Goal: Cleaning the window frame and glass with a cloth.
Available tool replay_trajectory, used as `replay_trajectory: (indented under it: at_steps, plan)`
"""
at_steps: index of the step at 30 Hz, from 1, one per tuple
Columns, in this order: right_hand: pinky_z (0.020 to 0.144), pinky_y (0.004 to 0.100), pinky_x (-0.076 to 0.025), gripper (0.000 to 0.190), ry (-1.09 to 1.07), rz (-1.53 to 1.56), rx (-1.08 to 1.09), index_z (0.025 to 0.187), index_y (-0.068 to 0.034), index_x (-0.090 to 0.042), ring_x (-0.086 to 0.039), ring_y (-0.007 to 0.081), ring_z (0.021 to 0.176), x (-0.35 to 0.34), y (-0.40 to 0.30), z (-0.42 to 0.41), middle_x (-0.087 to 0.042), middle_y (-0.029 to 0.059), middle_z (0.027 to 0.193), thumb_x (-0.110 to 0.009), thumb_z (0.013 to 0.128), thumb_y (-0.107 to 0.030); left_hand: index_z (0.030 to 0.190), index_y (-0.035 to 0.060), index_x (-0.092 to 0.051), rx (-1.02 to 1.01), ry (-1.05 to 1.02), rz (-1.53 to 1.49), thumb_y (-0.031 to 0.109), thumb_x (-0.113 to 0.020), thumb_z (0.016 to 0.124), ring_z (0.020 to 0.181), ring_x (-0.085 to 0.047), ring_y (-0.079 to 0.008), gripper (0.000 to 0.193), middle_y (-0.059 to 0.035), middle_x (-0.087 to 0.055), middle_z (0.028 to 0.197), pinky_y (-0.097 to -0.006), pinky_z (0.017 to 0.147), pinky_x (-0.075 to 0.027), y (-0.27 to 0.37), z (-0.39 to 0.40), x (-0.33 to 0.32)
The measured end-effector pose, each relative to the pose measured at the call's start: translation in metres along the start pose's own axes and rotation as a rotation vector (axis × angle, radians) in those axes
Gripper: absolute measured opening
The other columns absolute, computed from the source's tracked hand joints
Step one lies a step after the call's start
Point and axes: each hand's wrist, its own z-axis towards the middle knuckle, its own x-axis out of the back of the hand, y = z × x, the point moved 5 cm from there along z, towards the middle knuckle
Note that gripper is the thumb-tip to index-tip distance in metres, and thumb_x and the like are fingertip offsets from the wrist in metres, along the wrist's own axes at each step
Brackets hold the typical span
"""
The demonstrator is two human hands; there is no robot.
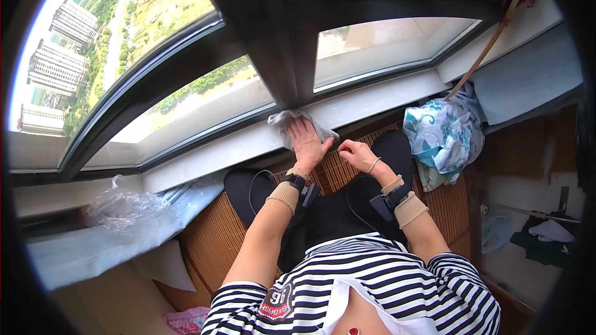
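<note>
My left hand lies flat, fingers stretched, on a grey cloth and presses it against the white window sill. The cloth is bunched around the fingers at the foot of the dark window post, and part of it hangs over the sill's front edge. Close by on the right, my right hand is held above the slatted bamboo mat with its fingers curled in. Nothing shows in it, though the inside of the palm is hidden. Both wrists wear strapped black devices.
A clear plastic bag rests on light-blue fabric at the left. To the right, a bundled blue-and-white patterned cloth stands near a slanting wooden stick. My black-clad knees are close to the sill. Window panes rise beyond it.
</note>
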Motion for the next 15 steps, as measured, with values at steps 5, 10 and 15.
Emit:
replay_trajectory:
  at_steps: [5, 10, 15]
  plan:
    - [0.067, 0.0319, -0.051, 0.018, 0.169, 0.143, -0.128, 0.091, -0.001, -0.062, -0.065, 0.0227, 0.072, 0.059, 0.034, -0.036, -0.065, 0.0131, 0.078, -0.058, 0.081, -0.015, 0.132, -0.0119, -0.024, -0.203, -0.149, 0.061, 0.037, -0.074, 0.064, 0.130, -0.017, -0.0477, 0.098, -0.0337, -0.020, 0.138, -0.0535, 0.109, -0.012, 0.086, 0.037, -0.049]
    - [0.062, 0.0280, -0.050, 0.018, 0.384, 0.395, -0.230, 0.092, 0.000, -0.061, -0.063, 0.0139, 0.065, 0.121, 0.076, -0.065, -0.065, 0.0078, 0.075, -0.057, 0.083, -0.015, 0.135, -0.0049, -0.024, -0.540, -0.226, -0.012, 0.023, -0.077, 0.061, 0.127, -0.026, -0.0424, 0.095, -0.0266, -0.028, 0.137, -0.0504, 0.107, -0.018, 0.169, 0.070, -0.089]
    - [0.065, 0.0239, -0.049, 0.017, 0.482, 0.537, -0.282, 0.098, 0.001, -0.058, -0.061, 0.0115, 0.068, 0.139, 0.118, -0.085, -0.063, 0.0065, 0.082, -0.054, 0.088, -0.012, 0.134, -0.0050, -0.027, -0.712, -0.331, -0.021, 0.019, -0.076, 0.056, 0.125, -0.031, -0.0411, 0.095, -0.0254, -0.033, 0.134, -0.0467, 0.107, -0.022, 0.240, 0.099, -0.113]
